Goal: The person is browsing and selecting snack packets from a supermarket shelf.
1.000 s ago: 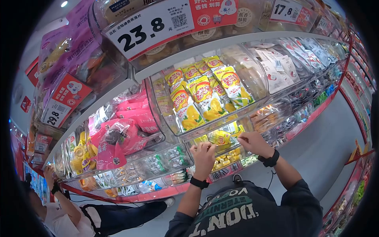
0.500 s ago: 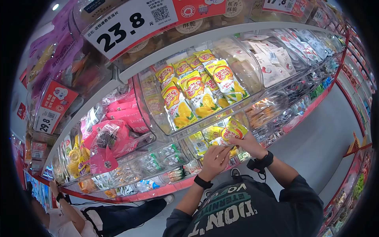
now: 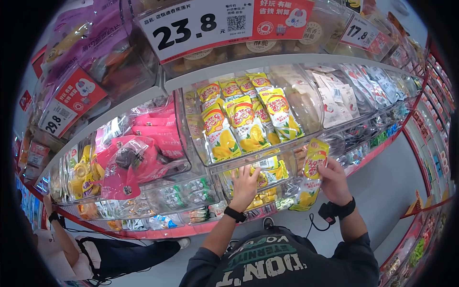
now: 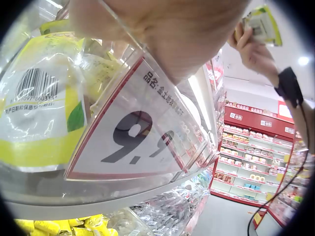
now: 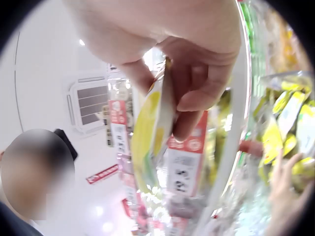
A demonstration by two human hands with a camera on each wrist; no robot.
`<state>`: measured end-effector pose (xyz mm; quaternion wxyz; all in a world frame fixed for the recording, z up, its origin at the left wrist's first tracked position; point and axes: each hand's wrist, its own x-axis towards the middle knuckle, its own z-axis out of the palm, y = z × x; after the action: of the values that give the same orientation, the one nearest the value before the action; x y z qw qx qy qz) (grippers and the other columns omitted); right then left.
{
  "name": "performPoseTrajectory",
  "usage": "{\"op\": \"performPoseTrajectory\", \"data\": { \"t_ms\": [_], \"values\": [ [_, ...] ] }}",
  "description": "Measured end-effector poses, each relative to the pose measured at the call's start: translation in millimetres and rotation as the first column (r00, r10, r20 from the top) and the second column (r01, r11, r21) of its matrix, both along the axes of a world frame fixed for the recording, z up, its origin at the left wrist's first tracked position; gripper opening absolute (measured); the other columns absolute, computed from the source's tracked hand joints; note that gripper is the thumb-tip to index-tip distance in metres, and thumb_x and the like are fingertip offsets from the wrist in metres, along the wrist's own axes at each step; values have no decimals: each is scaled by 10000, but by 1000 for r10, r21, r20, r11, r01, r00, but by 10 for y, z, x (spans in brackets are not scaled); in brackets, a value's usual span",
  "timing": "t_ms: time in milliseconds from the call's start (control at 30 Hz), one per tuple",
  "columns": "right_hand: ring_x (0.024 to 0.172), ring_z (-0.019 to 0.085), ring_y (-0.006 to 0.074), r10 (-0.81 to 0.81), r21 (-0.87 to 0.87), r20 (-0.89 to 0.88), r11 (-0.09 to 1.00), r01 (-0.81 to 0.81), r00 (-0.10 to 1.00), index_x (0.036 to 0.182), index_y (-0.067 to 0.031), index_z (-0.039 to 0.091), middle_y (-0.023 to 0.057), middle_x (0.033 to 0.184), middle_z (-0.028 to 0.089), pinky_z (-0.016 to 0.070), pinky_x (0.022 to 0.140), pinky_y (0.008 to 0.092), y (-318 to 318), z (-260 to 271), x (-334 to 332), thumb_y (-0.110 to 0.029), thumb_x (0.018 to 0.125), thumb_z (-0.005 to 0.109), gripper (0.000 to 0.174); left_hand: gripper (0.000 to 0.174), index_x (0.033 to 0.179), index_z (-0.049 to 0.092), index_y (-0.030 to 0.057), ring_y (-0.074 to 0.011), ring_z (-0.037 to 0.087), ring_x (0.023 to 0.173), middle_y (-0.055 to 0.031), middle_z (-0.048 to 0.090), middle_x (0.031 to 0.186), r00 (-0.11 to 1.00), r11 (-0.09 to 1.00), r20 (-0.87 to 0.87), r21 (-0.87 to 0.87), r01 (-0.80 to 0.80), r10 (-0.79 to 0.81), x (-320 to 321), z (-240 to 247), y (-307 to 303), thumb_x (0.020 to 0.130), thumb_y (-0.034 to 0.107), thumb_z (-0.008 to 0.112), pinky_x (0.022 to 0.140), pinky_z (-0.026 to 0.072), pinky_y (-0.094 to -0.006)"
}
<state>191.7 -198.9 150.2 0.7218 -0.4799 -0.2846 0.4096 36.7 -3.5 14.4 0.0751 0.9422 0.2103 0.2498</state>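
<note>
My right hand [image 3: 336, 182] holds up a yellow and white snack bag [image 3: 311, 179], its thumb and fingers pinching one edge. In the right wrist view the snack bag [image 5: 150, 130] is seen edge-on between thumb and fingers. My left hand [image 3: 245, 185] reaches over the front of a lower clear bin, fingers extended onto similar yellow bags [image 3: 273, 173]. The right wrist view shows those left fingers [image 5: 278, 169] spread against the bags. In the left wrist view, the palm hides the fingertips, and a bag with a barcode [image 4: 37, 91] lies close by.
Above is a clear bin with more yellow bags [image 3: 251, 126]; pink bags [image 3: 143, 158] sit left of it. A 9.9 price tag [image 4: 130, 135] fronts the lower bin. Another person [image 3: 67, 248] stands at the left. A cable [image 3: 313, 229] hangs from my right wrist.
Both hands were near the lower bin, then met at a yellow bag. Now my right hand has carried that bag to the right, while my left hand is back over the bin.
</note>
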Motion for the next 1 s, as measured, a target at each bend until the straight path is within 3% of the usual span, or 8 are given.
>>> {"op": "performPoseTrajectory", "data": {
  "t_ms": [133, 267, 467, 600, 700, 767, 800, 1000],
  "values": [
    [962, 627, 201, 53, 29, -105, 998, -50, 993, 1227, 29, 428, 127, 1111, 597, 509, 857, 346, 213, 880, -130, -207, 952, 473, 365, 357, 1119, 551, 126, -311, 397, 1151, -152, 444, 1204, 990, 999, 130, 2, 49, -48, -42, -104, 17, 767, 69, 569, 973, 268, -481],
    [898, 636, 107, 180, -49, 35, 983, -178, 983, 1182, 3, 490, 69, 1056, 627, 529, 754, 259, 770, 1477, -172, -235, 940, 524, 342, 365, 1116, 558, 112, -338, 386, 1172, -172, 440, 1221, 964, 986, 255, -128, 105, -69, -64, -47, 3, 757, 58, 594, 976, 274, -474],
    [785, 647, 162, 348, -232, 337, 931, -281, 875, 1010, -2, 572, 71, 933, 643, 517, 640, 279, 2007, 1473, 164, -162, 886, 581, 202, 387, 1122, 554, 105, -355, 402, 1154, -181, 447, 1213, 952, 987, 300, -119, 105, -65, -66, -101, 30, 746, 32, 610, 964, 302, -471],
    [904, 629, 195, 390, -292, 404, 912, -287, 828, 1083, 29, 561, 118, 991, 635, 537, 772, 345, 2766, 1204, 150, -198, 907, 558, 287, 385, 1092, 572, 94, -343, 388, 1209, -145, 451, 1265, 947, 986, 319, -143, 87, -38, -84, -102, 25, 724, 0, 629, 995, 296, -448],
    [915, 621, 182, 489, -319, 541, 872, -371, 684, 1073, 16, 591, 105, 991, 641, 538, 769, 321, 3267, 945, 305, -209, 908, 561, 281, 403, 1124, 571, 106, -346, 403, 1188, -152, 457, 1242, 939, 983, 340, -151, 105, -48, -113, -98, 33, 736, 15, 632, 987, 315, -450],
    [863, 634, 167, 547, -489, 603, 828, -273, 580, 1049, -29, 626, 99, 966, 656, 519, 665, 256, 3349, 952, 302, -219, 897, 581, 247, 398, 1131, 569, 111, -353, 410, 1170, -159, 460, 1217, 929, 984, 368, -145, 99, -40, -101, -133, 48, 746, 35, 637, 980, 322, -453],
    [870, 647, 223, 596, -603, 669, 784, -146, 444, 1071, -19, 615, 142, 1008, 651, 518, 688, 300, 3428, 951, 342, -280, 893, 576, 318, 396, 1133, 568, 113, -356, 413, 1163, -161, 462, 1205, 926, 985, 375, -143, 94, -34, -103, -169, 45, 750, 44, 639, 977, 324, -454],
    [854, 650, 280, 505, -516, 852, 854, 61, 134, 1064, 6, 607, 170, 996, 654, 515, 715, 344, 3006, 1268, 97, -344, 886, 566, 395, 390, 1130, 570, 123, -359, 422, 1140, -163, 469, 1167, 928, 992, 371, -109, 65, -20, -88, -215, 70, 753, 49, 638, 959, 336, -457]
  ]
}}
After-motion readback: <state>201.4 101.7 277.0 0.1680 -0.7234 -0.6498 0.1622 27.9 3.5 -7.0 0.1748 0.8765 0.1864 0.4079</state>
